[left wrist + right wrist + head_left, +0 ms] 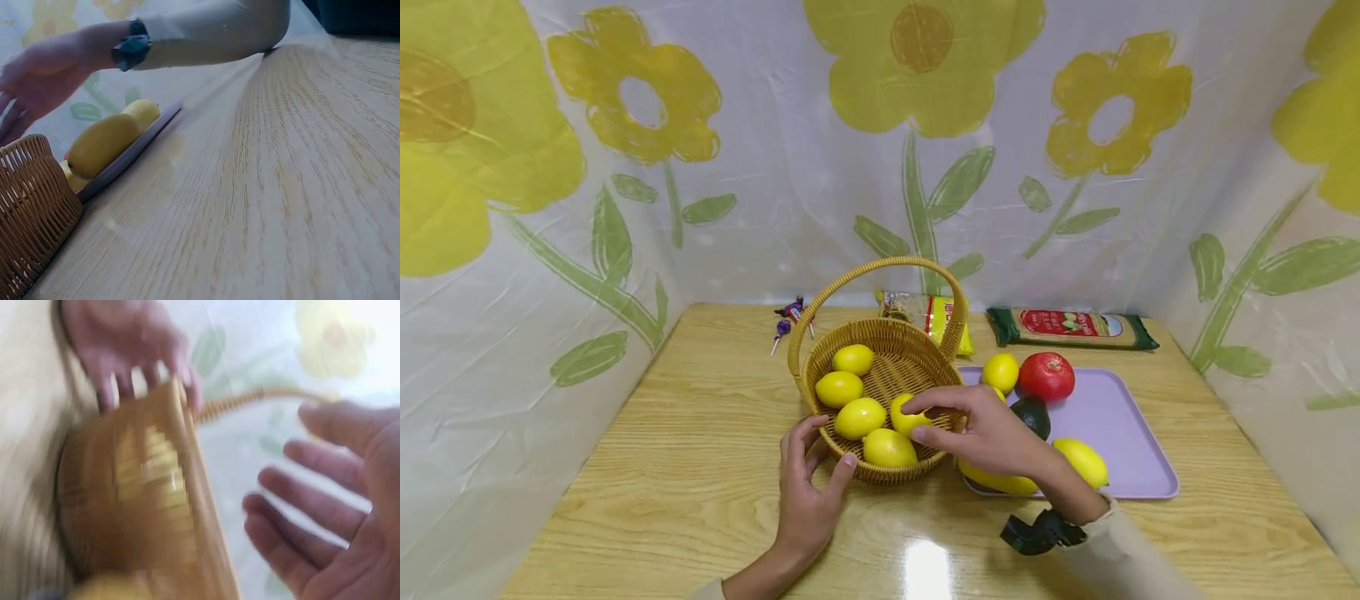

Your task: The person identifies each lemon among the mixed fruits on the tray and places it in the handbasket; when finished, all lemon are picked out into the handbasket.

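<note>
A wicker basket point(880, 477) with a tall arched handle stands on the table, holding several lemons point(861, 418). At its near left side, my left hand point(808, 492) grips the rim, thumb over the edge and fingers along the outer wall. My right hand point(981, 429) hovers over the basket's right side, its fingers loosely spread and nothing between them in the right wrist view. Its fingertips overlap one lemon point(904, 417) in the head view. The woven wall point(31, 212) fills the lower left of the left wrist view.
Right of the basket lies a purple tray point(1131, 425). On it are a red pomegranate point(1047, 377), a dark green avocado point(1032, 415), a mango point(103, 145) and lemons point(1001, 372). Behind are lollipops point(782, 328), a yellow snack bag point(938, 315) and a long green-ended packet point(1071, 327).
</note>
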The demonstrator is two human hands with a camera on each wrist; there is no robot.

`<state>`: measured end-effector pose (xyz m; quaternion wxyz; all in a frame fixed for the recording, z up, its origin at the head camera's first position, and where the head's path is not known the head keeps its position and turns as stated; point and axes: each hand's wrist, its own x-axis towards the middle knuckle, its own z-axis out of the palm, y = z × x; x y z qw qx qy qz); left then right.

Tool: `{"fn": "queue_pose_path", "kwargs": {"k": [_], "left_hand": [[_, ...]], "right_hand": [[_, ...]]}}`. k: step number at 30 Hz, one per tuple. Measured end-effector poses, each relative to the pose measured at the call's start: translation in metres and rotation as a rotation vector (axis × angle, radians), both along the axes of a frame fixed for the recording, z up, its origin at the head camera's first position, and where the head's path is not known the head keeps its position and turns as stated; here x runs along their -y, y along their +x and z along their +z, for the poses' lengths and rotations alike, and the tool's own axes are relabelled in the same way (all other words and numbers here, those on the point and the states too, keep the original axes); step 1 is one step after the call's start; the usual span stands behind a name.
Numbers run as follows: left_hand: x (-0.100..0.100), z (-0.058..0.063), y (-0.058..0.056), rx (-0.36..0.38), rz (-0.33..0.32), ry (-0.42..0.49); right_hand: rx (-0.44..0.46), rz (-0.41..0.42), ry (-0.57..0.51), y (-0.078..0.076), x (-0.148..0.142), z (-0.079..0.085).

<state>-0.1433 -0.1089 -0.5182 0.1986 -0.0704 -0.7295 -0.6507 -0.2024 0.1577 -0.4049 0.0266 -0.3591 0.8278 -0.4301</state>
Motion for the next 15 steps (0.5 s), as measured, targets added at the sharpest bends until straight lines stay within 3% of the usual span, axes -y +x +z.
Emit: {"fn": "queue_pose_path", "kwargs": {"k": [7,15], "left_hand": [[-0.001,0.000,0.000,0.010,0.001,-0.001],[-0.001,0.000,0.000,0.008,0.007,-0.001]], "right_hand": [[0.134,-0.093,-0.134,0.014,-0.098,-0.017],[0.078,-0.341,-0.146,0.044,-0.188,-0.038]]}}
